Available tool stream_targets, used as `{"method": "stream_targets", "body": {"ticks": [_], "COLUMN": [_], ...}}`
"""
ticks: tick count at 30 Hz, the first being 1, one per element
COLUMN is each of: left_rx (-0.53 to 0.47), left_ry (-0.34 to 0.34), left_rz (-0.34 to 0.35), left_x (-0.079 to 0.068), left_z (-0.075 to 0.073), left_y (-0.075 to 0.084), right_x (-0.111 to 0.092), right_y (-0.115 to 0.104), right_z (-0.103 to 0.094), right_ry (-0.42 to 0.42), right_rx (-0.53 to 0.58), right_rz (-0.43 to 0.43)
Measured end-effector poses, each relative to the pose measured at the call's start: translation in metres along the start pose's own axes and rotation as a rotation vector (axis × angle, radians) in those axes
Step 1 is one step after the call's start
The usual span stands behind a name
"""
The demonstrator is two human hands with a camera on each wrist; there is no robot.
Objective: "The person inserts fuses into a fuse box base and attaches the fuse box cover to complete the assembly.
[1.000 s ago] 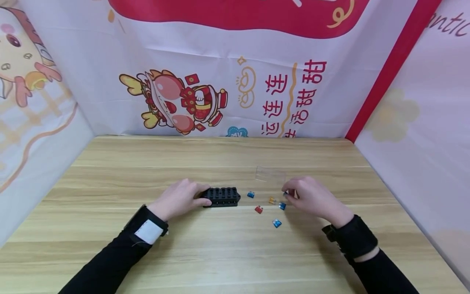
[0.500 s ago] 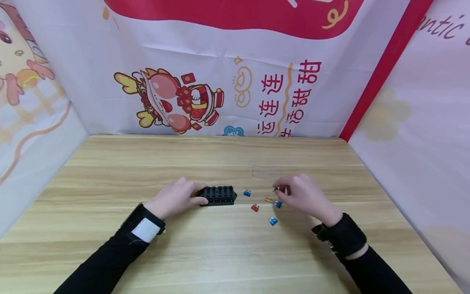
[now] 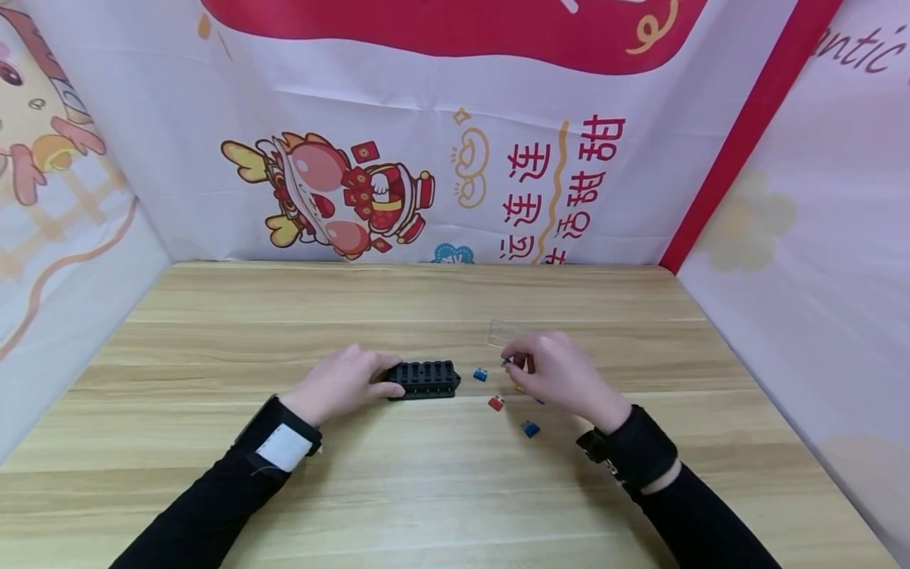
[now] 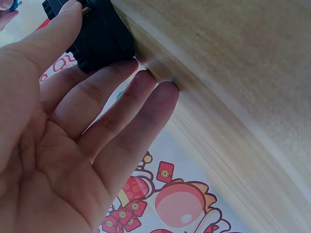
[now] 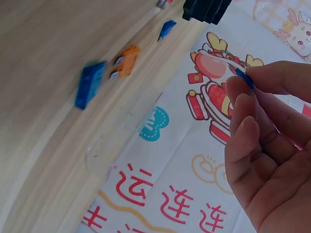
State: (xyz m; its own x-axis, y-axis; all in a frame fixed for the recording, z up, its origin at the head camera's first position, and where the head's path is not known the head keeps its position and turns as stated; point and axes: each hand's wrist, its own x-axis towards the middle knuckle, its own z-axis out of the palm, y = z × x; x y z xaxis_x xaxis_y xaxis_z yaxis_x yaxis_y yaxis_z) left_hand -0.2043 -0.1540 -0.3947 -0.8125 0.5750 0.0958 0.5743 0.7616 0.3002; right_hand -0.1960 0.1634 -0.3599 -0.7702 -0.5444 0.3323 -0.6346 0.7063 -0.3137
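At the centre of the head view, the black block (image 3: 426, 381) is gripped at its left end by the left hand (image 3: 343, 387), thumb and fingers set around it on the wooden table (image 3: 398, 490). Right of centre, a small blue piece (image 5: 244, 77) is pinched between thumb and forefinger by the right hand (image 3: 562, 375)! Lower left of that hand, a red piece (image 3: 495, 403) is seen; below, a loose blue piece (image 3: 530, 429). Above, a clear plate (image 3: 500, 332) is partly covered by the right hand.
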Motion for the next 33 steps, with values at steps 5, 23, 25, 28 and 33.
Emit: {"method": "stream_targets", "body": {"ticks": [5,23,25,28,33], "left_rx": [0.007,0.012,0.013,0.012,0.007], "left_ry": [0.008,0.011,0.011,0.009,0.003], "left_rz": [0.001,-0.004,-0.001,0.0,-0.002], "left_x": [0.0,0.0,0.0,0.0,-0.001], "left_z": [0.0,-0.001,-0.002,-0.002,-0.001], "left_y": [0.0,0.002,0.002,0.001,0.001], "right_x": [0.01,0.035,0.037,0.04,0.046], "right_y": [-0.006,-0.024,-0.025,-0.027,-0.031], "right_z": [0.002,0.002,0.003,0.004,0.008], "right_ry": [0.003,0.002,0.002,-0.003,-0.029], "right_rx": [-0.025,-0.003,0.0,0.021,0.066], "right_rz": [-0.019,-0.023,-0.02,-0.02,-0.005]}}
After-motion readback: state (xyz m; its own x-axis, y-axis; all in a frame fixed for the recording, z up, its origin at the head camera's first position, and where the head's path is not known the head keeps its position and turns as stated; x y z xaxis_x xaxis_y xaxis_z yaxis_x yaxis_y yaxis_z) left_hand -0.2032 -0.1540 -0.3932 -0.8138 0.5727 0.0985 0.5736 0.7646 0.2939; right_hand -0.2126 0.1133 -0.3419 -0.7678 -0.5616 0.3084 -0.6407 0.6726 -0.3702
